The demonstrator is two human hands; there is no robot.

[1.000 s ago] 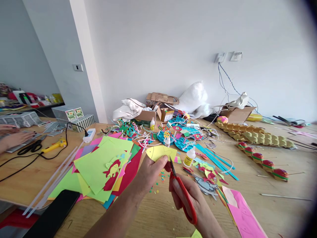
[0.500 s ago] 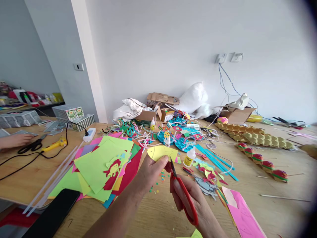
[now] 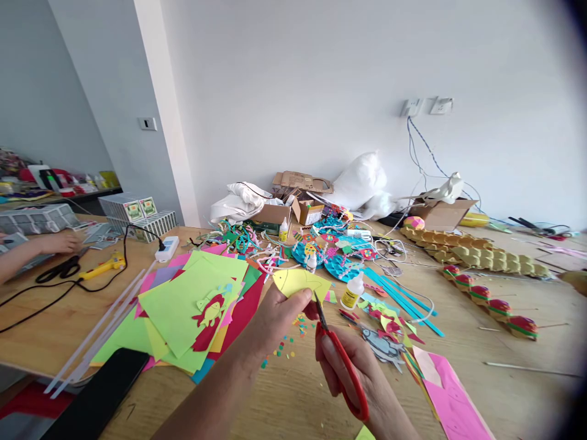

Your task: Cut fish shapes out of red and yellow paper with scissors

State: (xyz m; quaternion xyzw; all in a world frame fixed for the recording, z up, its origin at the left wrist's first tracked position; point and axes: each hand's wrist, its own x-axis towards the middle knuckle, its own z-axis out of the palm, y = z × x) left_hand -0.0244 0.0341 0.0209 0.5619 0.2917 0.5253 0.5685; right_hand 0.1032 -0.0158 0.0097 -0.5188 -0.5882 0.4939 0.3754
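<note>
A piece of yellow paper (image 3: 298, 282) with a fish outline drawn on it is pinched in my left hand (image 3: 282, 311), thumb on top. My right hand (image 3: 351, 360) grips red-handled scissors (image 3: 347, 370), whose blades point up and touch the right part of the paper, near the drawn tail. Beyond the paper stands a small glue bottle (image 3: 352, 291) with a yellow label. Paper scraps (image 3: 389, 318) and a grey fish cutout (image 3: 381, 346) lie to the right of it. Small coloured paper dots (image 3: 287, 347) are scattered below my left hand.
Coloured paper sheets (image 3: 183, 305) are piled on the left, near a black phone (image 3: 98, 394). Beyond lie a yellow glue gun (image 3: 103, 267) and another person's hand (image 3: 64, 242). Egg-carton strips (image 3: 499, 260) and painted carton pieces (image 3: 498, 305) lie right. Cardboard boxes (image 3: 275, 215) stand by the wall.
The other person's hand at far left has lifted and shifted right. My hands keep nearly the same pose, with the scissors still at the paper. The view has shifted slightly.
</note>
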